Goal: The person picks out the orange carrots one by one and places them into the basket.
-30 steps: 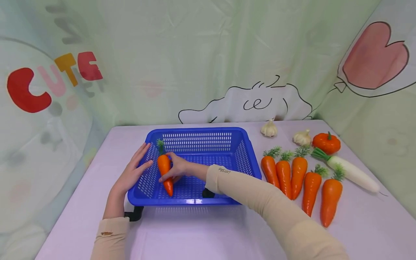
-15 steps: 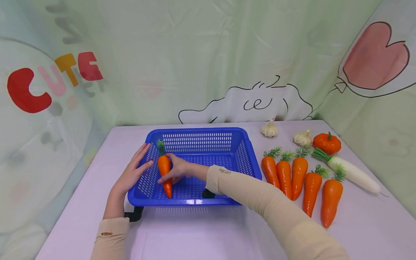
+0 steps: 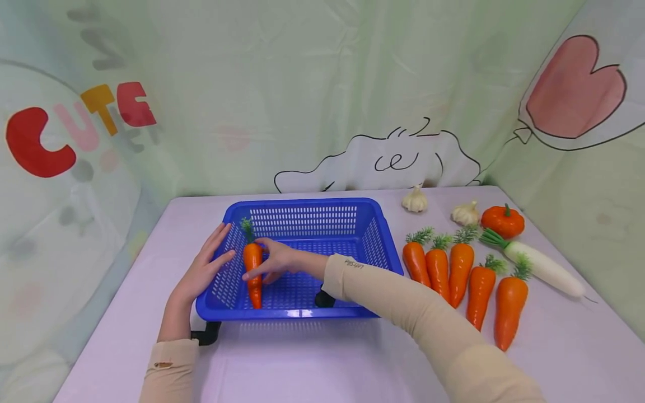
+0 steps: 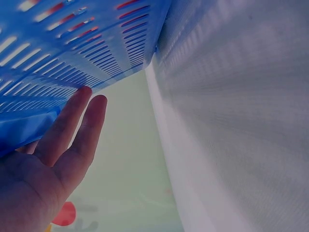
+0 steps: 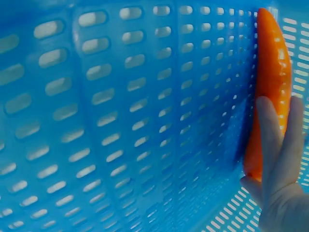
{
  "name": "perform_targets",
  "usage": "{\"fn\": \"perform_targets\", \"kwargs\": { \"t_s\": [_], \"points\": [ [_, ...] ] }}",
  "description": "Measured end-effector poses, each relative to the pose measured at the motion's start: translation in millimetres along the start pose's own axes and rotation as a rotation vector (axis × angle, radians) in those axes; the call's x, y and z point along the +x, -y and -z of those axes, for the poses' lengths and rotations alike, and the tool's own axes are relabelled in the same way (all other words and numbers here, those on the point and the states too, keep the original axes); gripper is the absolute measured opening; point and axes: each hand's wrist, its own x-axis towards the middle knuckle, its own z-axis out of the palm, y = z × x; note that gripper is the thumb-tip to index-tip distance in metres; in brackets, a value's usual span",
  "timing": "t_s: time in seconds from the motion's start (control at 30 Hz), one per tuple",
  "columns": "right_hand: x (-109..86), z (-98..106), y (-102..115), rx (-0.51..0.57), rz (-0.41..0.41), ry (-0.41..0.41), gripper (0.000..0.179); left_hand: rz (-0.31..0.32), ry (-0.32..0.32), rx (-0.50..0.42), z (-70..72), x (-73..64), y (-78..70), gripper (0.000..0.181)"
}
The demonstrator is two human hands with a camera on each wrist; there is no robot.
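Note:
Inside the blue plastic basket [image 3: 307,202], by its left wall, a carrot [image 3: 253,257] with a green leafy top points its tip at the front. My right hand [image 3: 278,261] holds it from the right, thumb across its lower half and fingers at its upper part. The right wrist view shows fingers along the orange side of the carrot [image 5: 273,67], near the slotted walls. My left hand [image 3: 200,270] rests at the basket's left rim with fingers fairly straight; in the left wrist view its fingertips reach the slotted outer wall [image 4: 96,53].
Several carrots [image 3: 461,268] lie right of the basket. Behind them are two garlic bulbs [image 3: 415,200], a small orange pumpkin [image 3: 503,221] and a white radish [image 3: 546,268]. A printed curtain [image 3: 221,101] surrounds the white table [image 3: 302,364].
The carrot in my right hand has swung its tip slightly left and now lies straighter along the basket's left wall. My left hand stays at the rim.

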Motion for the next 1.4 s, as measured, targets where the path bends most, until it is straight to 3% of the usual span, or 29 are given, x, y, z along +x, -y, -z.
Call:
{"fn": "perform_targets", "kwargs": {
  "t_s": [0.17,0.43,0.73,0.97,1.2,1.4],
  "points": [
    [-3.6,4,2,-0.062,0.025,-0.010,0.081,-0.003,-0.002,-0.001,1.3,1.3,6.2,0.059],
    [-17.3,16,10,-0.137,0.095,-0.027,0.081,0.011,-0.008,0.006,0.6,12.4,40.3,0.060],
    [-39.0,32,14,-0.194,0.148,-0.027,0.080,0.006,-0.010,-0.017,1.9,0.2,4.7,0.058],
    [-61.9,41,20,-0.257,0.201,-0.057,0.082,0.011,-0.011,-0.017,0.8,0.5,3.4,0.058],
    [-81.4,52,27,-0.214,0.217,-0.026,0.081,0.009,-0.009,-0.026,0.4,0.4,3.4,0.058],
    [-100.7,64,31,-0.242,0.235,-0.031,0.081,0.006,-0.004,-0.036,0.3,0.5,3.9,0.059]
  ]
}}
